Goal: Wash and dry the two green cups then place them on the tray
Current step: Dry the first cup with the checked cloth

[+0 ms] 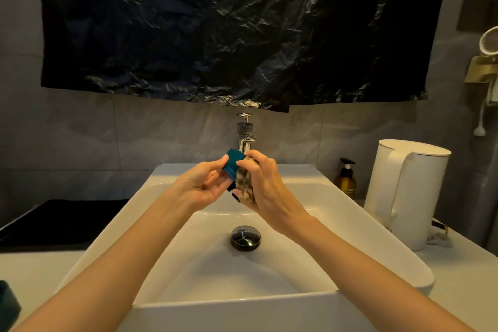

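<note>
Pinching cup (233, 165) in left hand (199, 187), clutching cloth (245, 183) in right hand (268, 183) over sink (318, 197); hard rubbing could knock cup loose, chipping it.

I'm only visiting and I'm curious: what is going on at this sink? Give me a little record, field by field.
place: white sink
left hand: holds a green cup above the basin
right hand: grips a patterned cloth against that cup
tap: no stream visible
second green cup: lower left edge, mostly out of view
tray: dark, left of the sink
right of sink: soap bottle, white kettle
</note>
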`<state>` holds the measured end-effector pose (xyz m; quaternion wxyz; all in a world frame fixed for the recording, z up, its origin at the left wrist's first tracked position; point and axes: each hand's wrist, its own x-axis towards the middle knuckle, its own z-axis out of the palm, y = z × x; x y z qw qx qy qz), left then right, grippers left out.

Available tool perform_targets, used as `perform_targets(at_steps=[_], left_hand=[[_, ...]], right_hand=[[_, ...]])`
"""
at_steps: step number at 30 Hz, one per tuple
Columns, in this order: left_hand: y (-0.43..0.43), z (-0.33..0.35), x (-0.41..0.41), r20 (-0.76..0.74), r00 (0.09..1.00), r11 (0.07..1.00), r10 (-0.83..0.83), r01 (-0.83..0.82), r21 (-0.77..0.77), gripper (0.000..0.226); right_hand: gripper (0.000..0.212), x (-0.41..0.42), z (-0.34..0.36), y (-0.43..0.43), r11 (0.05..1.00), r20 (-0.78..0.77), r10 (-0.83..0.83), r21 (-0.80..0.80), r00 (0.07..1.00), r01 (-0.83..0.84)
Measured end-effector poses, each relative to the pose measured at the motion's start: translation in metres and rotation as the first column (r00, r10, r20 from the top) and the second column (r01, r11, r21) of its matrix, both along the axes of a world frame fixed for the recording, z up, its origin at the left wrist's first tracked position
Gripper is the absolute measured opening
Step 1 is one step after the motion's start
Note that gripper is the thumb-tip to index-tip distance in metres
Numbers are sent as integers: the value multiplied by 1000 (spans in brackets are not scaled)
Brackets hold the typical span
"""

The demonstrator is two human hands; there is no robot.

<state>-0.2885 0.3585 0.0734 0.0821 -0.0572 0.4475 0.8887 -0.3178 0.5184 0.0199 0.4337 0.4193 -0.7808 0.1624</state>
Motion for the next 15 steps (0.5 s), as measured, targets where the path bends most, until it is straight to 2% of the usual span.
perform_targets(at_steps=[2,3,5,7,9,12,15], left_hand=[[-2,0,-1,-34,999,996,7,-10,-87,24],[-3,0,-2,-47,999,990,3,-10,-143,25],[-5,-1,-4,-73,997,969,-2,-16,-245,30],[-6,-2,-6,-98,995,952,-13,-17,-306,34],[-6,-3,-8,-124,992,931,-35,-13,-364,35],[-4,-5,-10,-164,984,883,-63,-22,-469,32],[-2,-8,-12,-173,980,840,-94,-15,-542,34]], right_hand=[[50,1,2,4,991,124,105,-99,987,-93],[47,1,4,5,973,199,147,-207,969,-105],[44,3,9,5,891,353,220,-451,909,-41],[48,4,15,9,794,475,308,-605,824,52],[51,4,22,14,752,583,359,-644,729,144],[50,3,27,16,772,716,375,-593,589,230],[41,4,23,11,802,725,392,-571,567,176]])
